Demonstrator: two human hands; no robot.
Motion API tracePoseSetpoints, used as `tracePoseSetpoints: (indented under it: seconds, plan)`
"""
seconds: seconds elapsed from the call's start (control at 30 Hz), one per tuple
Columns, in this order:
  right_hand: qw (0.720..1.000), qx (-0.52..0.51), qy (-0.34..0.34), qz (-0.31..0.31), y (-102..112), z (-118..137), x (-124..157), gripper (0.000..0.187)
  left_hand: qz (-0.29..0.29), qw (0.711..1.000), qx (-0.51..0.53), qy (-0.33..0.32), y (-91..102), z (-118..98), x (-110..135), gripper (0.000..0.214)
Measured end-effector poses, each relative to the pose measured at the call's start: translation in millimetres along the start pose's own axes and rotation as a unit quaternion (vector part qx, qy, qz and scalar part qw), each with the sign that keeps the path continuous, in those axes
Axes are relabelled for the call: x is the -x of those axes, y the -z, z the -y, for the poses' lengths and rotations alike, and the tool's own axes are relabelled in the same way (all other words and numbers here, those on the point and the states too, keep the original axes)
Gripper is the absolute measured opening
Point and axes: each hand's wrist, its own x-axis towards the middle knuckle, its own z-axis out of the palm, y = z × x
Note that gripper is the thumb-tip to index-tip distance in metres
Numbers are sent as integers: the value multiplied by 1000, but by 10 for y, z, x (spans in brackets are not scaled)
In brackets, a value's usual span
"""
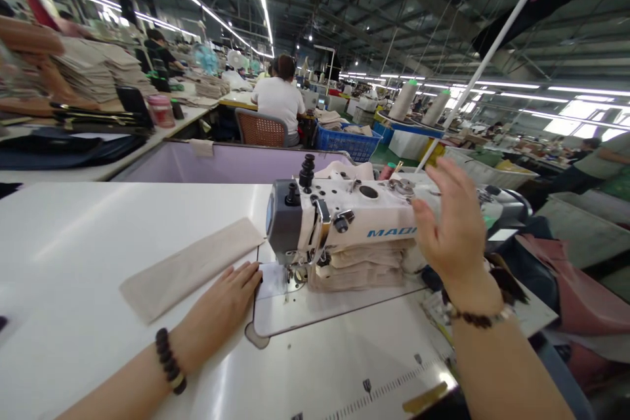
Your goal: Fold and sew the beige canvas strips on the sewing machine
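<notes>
My left hand (224, 305) lies flat on the white table, fingers stretched toward the needle plate (275, 282) of the sewing machine (364, 223). A long beige fabric strip (189, 267) rests just left of that hand, touching its edge. My right hand (453, 226) is raised in front of the machine's arm with fingers spread and holds nothing. Under the machine arm sits a stack of folded beige pieces (364, 266).
A lilac bin (226, 164) stands behind the table (98, 236). A person in white (280, 102) sits ahead on a brown chair beside a blue crate (347, 141). Stacked fabric (98, 69) fills the left bench. Thread cones (403, 102) stand at the back right.
</notes>
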Motion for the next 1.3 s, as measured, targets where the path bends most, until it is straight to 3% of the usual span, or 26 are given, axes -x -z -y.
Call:
tracePoseSetpoints:
  seconds: [0.07, 0.13, 0.2, 0.3, 0.43, 0.6, 1.0, 1.3]
  plan:
    - [999, -33, 22, -34, 142, 198, 195, 22, 0, 1000, 6, 0, 9, -7, -2, 47]
    - [992, -68, 84, 59, 151, 346, 438, 14, -7, 1000, 9, 2, -6, -11, -3, 48]
    - [983, -70, 112, 130, 28, 405, 669, 15, -9, 1000, 4, 5, -35, -9, -2, 49]
    - [983, -23, 104, 148, -252, 367, 885, 22, -4, 1000, 0, 6, -56, -4, 1, 48]
    - [983, 14, 86, 162, -493, 304, 914, 21, 10, 1000, 6, 3, 3, -13, 0, 46]
    - [982, 21, 77, 171, -564, 316, 846, 21, 32, 999, -7, 5, 79, -36, -10, 46]
    - [987, 17, 62, 149, -524, 289, 831, 25, 0, 1000, 9, -4, 55, -26, 8, 46]
    - [978, -19, 65, 197, -34, 230, 934, 29, 1, 999, -32, -22, 19, -12, 5, 45]
